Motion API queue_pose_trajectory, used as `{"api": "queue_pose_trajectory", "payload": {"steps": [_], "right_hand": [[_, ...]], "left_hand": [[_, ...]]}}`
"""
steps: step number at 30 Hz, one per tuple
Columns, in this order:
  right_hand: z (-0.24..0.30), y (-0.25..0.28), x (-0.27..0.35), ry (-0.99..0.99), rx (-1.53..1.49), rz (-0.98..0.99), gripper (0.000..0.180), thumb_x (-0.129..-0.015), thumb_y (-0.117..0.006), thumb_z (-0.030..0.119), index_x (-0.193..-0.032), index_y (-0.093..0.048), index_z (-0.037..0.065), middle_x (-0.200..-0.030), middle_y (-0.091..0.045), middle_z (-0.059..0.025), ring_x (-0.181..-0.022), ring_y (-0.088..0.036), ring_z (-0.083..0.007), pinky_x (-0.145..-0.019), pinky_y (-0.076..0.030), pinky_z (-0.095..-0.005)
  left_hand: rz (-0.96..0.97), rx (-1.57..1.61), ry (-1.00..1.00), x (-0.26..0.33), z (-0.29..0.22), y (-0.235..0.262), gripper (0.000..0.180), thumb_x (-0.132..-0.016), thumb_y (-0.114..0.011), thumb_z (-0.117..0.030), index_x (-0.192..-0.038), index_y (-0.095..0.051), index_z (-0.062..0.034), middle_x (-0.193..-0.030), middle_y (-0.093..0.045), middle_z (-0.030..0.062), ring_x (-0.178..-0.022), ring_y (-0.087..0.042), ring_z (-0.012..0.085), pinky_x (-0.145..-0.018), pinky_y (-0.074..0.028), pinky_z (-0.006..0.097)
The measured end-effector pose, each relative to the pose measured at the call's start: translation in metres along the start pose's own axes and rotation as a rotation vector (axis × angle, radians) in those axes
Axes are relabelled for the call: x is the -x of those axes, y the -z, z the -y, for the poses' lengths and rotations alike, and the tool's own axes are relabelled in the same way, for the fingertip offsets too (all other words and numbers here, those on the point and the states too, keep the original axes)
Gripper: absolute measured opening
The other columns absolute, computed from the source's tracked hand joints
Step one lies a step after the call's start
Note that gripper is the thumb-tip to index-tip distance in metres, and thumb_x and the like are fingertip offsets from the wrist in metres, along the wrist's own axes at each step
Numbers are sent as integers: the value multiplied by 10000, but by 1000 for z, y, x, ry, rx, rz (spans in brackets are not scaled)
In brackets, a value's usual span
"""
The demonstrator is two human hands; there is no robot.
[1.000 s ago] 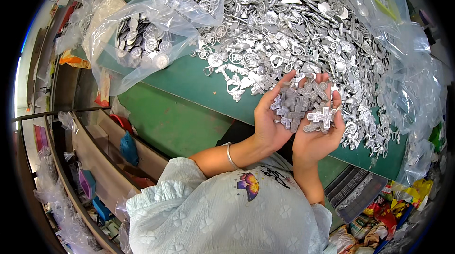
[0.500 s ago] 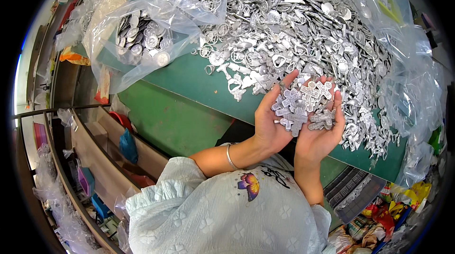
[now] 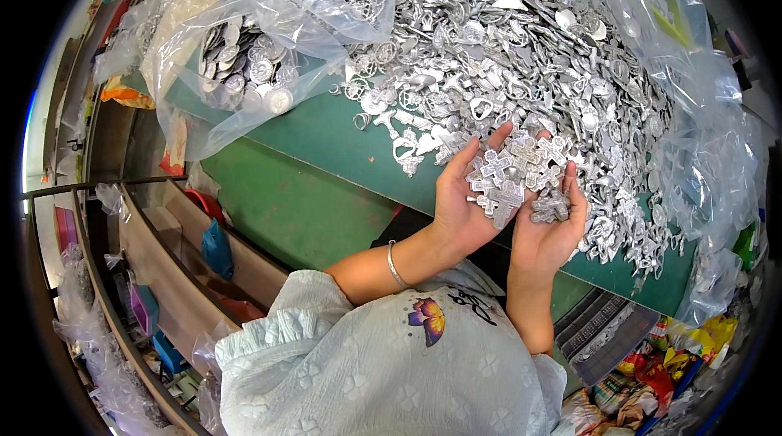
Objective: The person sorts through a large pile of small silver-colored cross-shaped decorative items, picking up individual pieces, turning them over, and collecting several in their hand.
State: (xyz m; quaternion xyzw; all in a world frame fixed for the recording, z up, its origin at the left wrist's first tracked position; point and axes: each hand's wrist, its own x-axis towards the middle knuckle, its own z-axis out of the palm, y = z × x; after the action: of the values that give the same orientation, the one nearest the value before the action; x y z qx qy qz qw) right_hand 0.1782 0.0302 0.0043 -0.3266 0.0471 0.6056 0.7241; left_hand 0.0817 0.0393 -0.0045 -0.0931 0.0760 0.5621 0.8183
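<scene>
Shiny silver metal cross-shaped charms (image 3: 513, 179) fill two cupped bare hands. A large heap of bright silver metal trinkets (image 3: 521, 53) covers the far side of a dark green table top (image 3: 326, 192). A clear plastic bag of round silver medallions (image 3: 244, 70) lies at its far left edge. A pale mint, flower-embossed blouse (image 3: 383, 371) bears a purple and orange butterfly print (image 3: 429, 318). A thin silver bangle (image 3: 395, 265) circles the left wrist.
</scene>
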Motion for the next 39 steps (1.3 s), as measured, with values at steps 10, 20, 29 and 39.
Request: {"api": "queue_pose_trajectory", "payload": {"steps": [10,20,29,39], "right_hand": [[-6,11,-1,-17,52,31,252,-865,-461,63,-1115,-489,78,-1075,-536,-95,-998,-525,-202,-869,-425,-347],[12,7,-11,-88,32,170,206,-862,-465,105,-1061,-477,55,-939,-524,-51,-717,-469,-136,-484,-340,-209],[10,-5,-7,272,1142,489,176,-764,-596,48,-926,-532,26,-711,-527,-56,-494,-472,-186,-440,-349,-256],[5,-7,-16,656,1705,537,229,-683,-694,93,-682,-481,7,-608,-523,-129,-495,-511,-285,-478,-397,-340]], "left_hand": [[19,-35,-90,-8,5,3,406,-883,-380,-362,-1238,-427,-170,-1338,-352,173,-1155,-419,348,-975,-340,450],[58,70,-49,-7,-5,-5,404,-879,-377,-368,-1214,-445,-153,-1340,-335,195,-1217,-345,358,-1028,-267,483],[33,99,-195,7,-35,-10,365,-891,-357,-337,-1173,-453,-126,-1315,-368,199,-1224,-359,299,-1035,-250,484],[49,141,-298,26,-70,-11,355,-887,-372,-311,-1178,-471,-133,-1337,-340,208,-1253,-319,311,-1055,-211,483]]}}
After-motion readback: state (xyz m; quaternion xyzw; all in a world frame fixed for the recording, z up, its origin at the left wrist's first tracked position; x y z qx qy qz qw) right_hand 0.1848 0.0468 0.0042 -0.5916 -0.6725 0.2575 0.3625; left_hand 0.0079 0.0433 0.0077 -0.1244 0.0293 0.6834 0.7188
